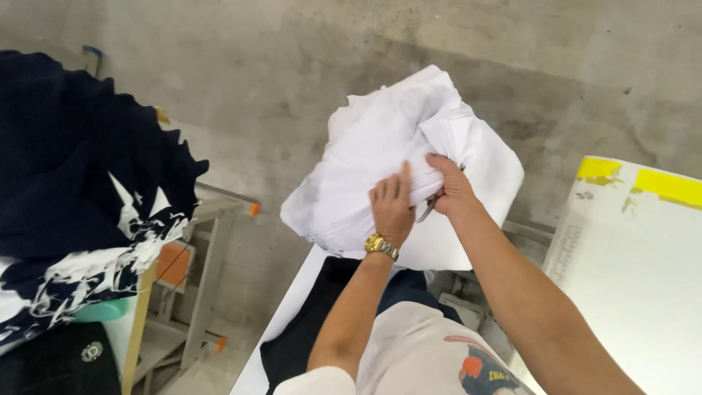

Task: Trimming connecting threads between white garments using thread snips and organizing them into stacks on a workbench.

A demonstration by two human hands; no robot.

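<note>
Two hands on a big pile of white cloth

The left hand (393,205), with a gold watch (382,246) on its wrist, lies flat with its fingers spread out on the stack of white cloth pieces (380,161). The right hand (452,189) is just beside it, closed on the edge of the white pile, and it also has small metal scissors (428,211) tucked in it. The two hands are close together, almost touching. The white pile sits on the far end of a long white table (292,292), out in front of the person and over the grey floor (292,73). A heap of dark blue and white cloth (80,183) lies well apart on the left, and a white board with yellow tape (636,249) is on the right
</note>
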